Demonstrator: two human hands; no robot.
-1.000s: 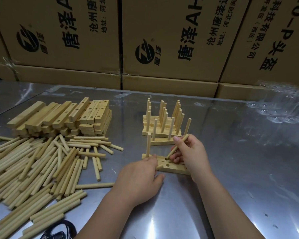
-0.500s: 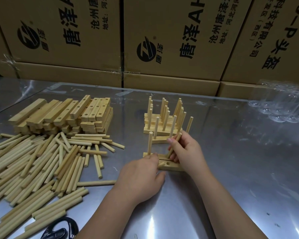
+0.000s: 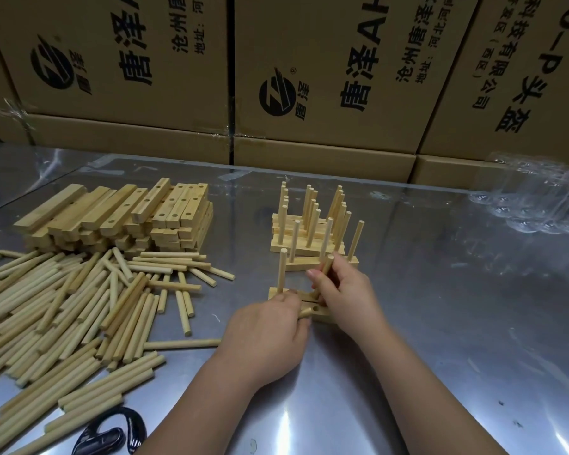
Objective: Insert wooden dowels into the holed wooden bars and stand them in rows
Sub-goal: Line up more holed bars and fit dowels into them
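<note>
A holed wooden bar [image 3: 322,314] lies on the metal table in front of me with one dowel [image 3: 281,270] standing upright in its left hole. My right hand [image 3: 345,293] pinches a second dowel [image 3: 326,266], held nearly upright over the bar's middle hole. My left hand [image 3: 270,333] rests on the bar's left part and holds another dowel [image 3: 305,312], whose end pokes out by the fingers. Behind stand finished bars with dowels [image 3: 312,224] in rows.
A stack of holed bars [image 3: 119,218] sits at the back left, with a wide heap of loose dowels [image 3: 66,310] in front of it. A black object [image 3: 112,435] lies at the near edge. Cardboard boxes [image 3: 309,67] line the back; clear plastic packaging [image 3: 539,198] lies at right.
My right hand has swung its dowel from a slant to nearly upright over the bar's middle hole. My left hand has stayed on the bar.
</note>
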